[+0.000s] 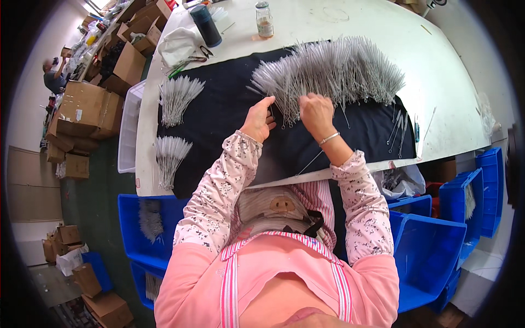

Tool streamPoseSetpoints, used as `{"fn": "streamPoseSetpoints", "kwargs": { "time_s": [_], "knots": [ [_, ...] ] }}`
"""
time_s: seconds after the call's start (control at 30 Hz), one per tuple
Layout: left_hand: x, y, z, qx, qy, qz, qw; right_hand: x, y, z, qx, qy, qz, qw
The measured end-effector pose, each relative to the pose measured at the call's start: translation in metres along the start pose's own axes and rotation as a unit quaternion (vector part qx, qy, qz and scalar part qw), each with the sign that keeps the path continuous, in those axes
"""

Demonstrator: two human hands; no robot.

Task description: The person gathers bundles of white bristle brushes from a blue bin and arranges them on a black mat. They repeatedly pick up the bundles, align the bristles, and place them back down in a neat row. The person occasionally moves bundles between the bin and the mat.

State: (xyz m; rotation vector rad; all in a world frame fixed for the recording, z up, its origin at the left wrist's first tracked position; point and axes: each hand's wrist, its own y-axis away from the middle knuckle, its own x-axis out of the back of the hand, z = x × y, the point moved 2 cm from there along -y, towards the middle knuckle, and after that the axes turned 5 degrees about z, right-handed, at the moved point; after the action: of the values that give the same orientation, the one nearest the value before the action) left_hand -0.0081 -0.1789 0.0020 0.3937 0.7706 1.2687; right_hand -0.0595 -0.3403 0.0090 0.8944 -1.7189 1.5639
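A large heap of thin wire-handled brushes [333,71] with pale bristles and looped ends lies on a dark cloth [224,115]. My left hand [259,121] is at the heap's near left edge, fingers curved and apart, with nothing plainly held. To its right, my right hand [317,115] is closed in a pinch against the near side of the heap. Whatever its fingers hold is hidden. Two smaller brush bundles, an upper one [179,99] and a lower one [171,160], lie fanned at the cloth's left. Several loose brushes [399,131] lie right of my right hand.
A dark cylinder [206,26], a glass jar [264,21] and a white cloth [179,46] stand or lie at the white table's [454,71] far side. Blue bins [429,251] flank me below the table edge. Cardboard boxes [87,109] and another person [53,76] are at far left.
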Motion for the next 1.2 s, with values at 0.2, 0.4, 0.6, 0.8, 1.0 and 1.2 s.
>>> {"fn": "streamPoseSetpoints", "kwargs": {
  "time_s": [0.2,0.4,0.6,0.8,1.0,1.2],
  "knots": [
    [-0.025,-0.006,0.008,0.021,0.035,0.122,0.992,0.004,-0.007,-0.007,0.004,-0.029,-0.020,0.999],
    [-0.011,-0.051,-0.004,0.211,0.301,-0.018,0.930,0.003,-0.001,0.004,-0.004,-0.032,-0.001,0.999],
    [0.006,-0.058,-0.002,0.177,0.388,-0.026,0.904,0.024,0.009,-0.012,-0.008,-0.058,-0.036,0.998],
    [-0.019,-0.008,0.015,0.007,0.298,0.120,0.947,0.033,0.006,-0.001,-0.093,-0.107,0.048,0.989],
    [-0.018,-0.029,0.014,-0.048,0.182,0.065,0.980,-0.009,-0.012,-0.011,-0.127,-0.077,-0.018,0.989],
    [-0.023,-0.102,-0.002,-0.051,0.141,0.006,0.989,-0.025,-0.011,-0.018,-0.124,-0.099,0.017,0.987]
  ]
}}
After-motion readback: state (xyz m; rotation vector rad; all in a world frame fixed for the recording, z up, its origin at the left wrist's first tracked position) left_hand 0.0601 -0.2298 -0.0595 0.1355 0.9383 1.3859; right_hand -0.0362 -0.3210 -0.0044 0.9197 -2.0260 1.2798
